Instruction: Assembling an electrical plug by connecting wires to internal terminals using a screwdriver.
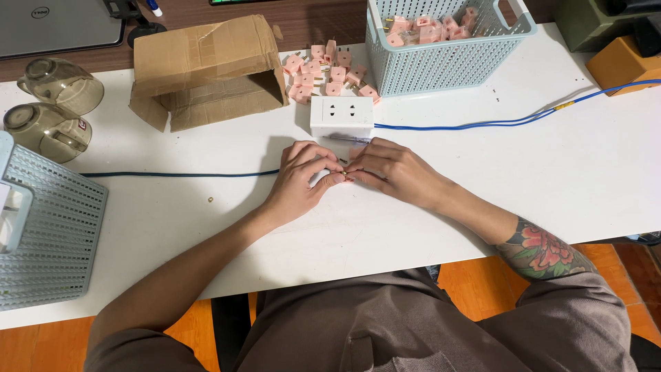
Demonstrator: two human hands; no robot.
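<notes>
— Between the two hands, near the middle of the white table [482, 179], what is being held?

— A small pink plug piece [342, 176], mostly hidden. The left hand [299, 180] and the right hand [389, 172] meet over it, fingertips of both pressed together in a pinch around it. Only a sliver of pink and a bit of metal show between the fingers, so I cannot tell its exact shape.

— What lies just beyond the hands?

— A white socket box [341, 115] stands just beside the fingertips, on the far side. A blue cable [482, 124] runs from it to the right, and a dark cable [179, 174] runs off to the left, close to the left hand.

— And further out?

— Behind the socket box is a loose heap of pink plugs [323, 72] on the table. To its right stands a pale blue basket [447, 62] with more pink pieces inside. To its left lies an open cardboard box [206, 69] on its side. At the left edge there is a second pale blue basket [48, 234], and above it two smoky glass cups [51, 103] lying tipped over.
</notes>
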